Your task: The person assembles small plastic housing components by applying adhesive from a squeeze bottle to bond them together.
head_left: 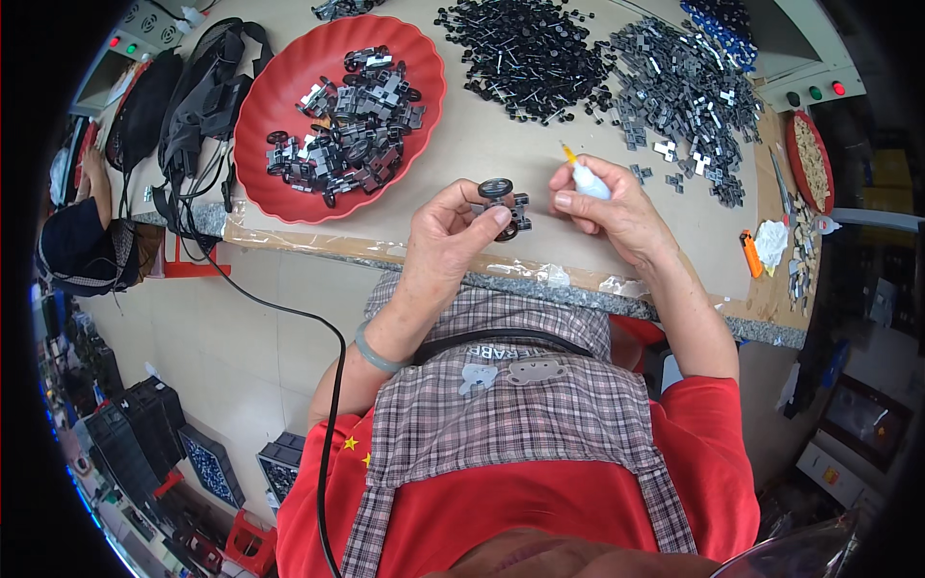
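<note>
My left hand pinches a small toy-car chassis with black wheels, held just above the table's front edge. One wheel faces up between thumb and fingers. In my right hand is a small white squeeze bottle, its thin yellow nozzle pointing up and left, apart from the chassis. A red scalloped bowl to the left holds a heap of similar wheeled chassis.
Beyond my hands lie a pile of black wheels with pins and a pile of grey parts. At right are an orange cutter, crumpled tissue and a red dish. A black cable hangs at left; another person's arm shows far left.
</note>
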Demonstrator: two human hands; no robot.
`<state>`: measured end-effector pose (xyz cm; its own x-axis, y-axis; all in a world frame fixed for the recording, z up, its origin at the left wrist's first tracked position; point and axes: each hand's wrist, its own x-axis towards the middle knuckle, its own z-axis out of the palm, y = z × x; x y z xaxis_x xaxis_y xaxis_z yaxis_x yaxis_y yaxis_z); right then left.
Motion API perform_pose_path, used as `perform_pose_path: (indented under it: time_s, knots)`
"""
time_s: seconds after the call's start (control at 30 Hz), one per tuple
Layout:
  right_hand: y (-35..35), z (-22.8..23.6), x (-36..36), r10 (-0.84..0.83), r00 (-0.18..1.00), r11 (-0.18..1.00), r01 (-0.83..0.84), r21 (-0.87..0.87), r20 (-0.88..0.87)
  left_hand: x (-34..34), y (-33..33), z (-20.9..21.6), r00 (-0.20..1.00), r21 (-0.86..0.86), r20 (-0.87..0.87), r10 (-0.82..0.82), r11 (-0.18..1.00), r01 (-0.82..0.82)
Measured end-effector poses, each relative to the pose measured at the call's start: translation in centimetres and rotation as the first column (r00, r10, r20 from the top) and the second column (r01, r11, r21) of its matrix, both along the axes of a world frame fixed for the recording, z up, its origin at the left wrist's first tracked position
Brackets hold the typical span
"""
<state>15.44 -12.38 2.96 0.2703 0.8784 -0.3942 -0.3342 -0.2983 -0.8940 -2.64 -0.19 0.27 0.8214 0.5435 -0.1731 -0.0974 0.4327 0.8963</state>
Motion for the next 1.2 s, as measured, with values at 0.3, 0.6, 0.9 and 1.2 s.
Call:
perform_pose_path:
  time_s: [0.3, 0.6, 0.9, 1.2]
  knots:
    - [0.1, 1.1, -4.0, -0.256, 0.953, 0.942, 0.209, 0.261, 0.161, 0.7, -1.1, -0.2, 0.997, -0.073, 0.042, 0.068, 0.995, -0.065]
    - [0.5, 0.3, -4.1, -0.299, 0.875, 0.947, 0.224, 0.229, 0.380, 0.7, -1.5, 0.0, 1.000, -0.063, 0.031, 0.004, 0.998, -0.002]
    - [0.5, 1.4, -1.9, -0.003, 0.918, 0.980, -0.077, 0.184, 0.397, 0.5, -0.4, 0.1, 0.959, -0.310, 0.203, -0.200, 0.916, 0.256]
    - [0.9, 2.8, -0.4, 0.168, 0.892, 0.972, -0.221, 0.080, 0.419, 0.4, 0.1, 0.2, 0.912, -0.417, 0.185, -0.365, 0.811, 0.409]
